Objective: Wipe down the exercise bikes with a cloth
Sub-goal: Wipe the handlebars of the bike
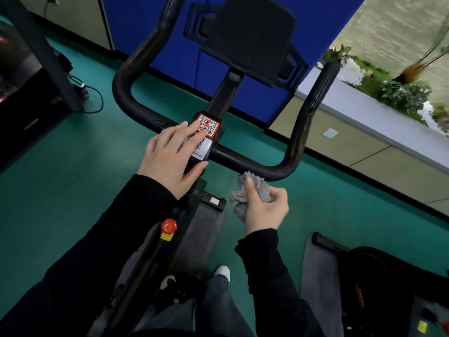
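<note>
A black exercise bike fills the middle of the view, its curved handlebar (245, 164) running across in front of me. My left hand (172, 154) rests flat on the handlebar's centre block, fingers straight over a red QR sticker (209, 125). Just below the right part of the bar, my right hand (263, 206) grips a bunched grey cloth (255, 188); the cloth's top edge touches the bar's underside. A black tablet holder (250, 37) stands above the stem. A red knob (168, 225) sits on the frame below.
Green floor (73, 186) surrounds the bike. A second black machine (379, 283) on a grey mat stands at lower right. Blue lockers (170, 32) and a low ledge with plants (398, 91) lie ahead. Dark equipment with cables (92, 96) is at the left.
</note>
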Motion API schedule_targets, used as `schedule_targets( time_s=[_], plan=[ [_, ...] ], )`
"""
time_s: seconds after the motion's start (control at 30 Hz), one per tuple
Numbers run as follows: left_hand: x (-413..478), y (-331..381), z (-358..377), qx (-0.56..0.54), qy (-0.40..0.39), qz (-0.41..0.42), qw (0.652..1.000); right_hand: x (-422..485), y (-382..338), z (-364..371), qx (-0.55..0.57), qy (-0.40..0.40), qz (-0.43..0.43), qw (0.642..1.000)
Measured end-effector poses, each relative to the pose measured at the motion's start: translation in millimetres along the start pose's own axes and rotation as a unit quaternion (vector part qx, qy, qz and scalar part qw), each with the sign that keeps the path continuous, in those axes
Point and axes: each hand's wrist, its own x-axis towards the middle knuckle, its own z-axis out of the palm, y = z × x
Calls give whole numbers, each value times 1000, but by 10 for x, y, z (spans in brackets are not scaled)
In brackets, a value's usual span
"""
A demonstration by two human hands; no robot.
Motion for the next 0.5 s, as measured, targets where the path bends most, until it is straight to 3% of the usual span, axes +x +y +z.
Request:
schedule_targets(
  time_s=[0.2, 0.4, 0.5],
  plan=[
    [-3, 9, 9, -2, 7, 1, 1000, 163, -21, -230, -22, 56, -39, 997],
    [-5, 28, 9, -4, 9, 0, 1000, 128, -63, -190, -70, 19, -84, 994],
    [1, 27, -10, -3, 1, 2, 1000, 287, -107, -335, -69, 59, -82, 992]
  ],
)
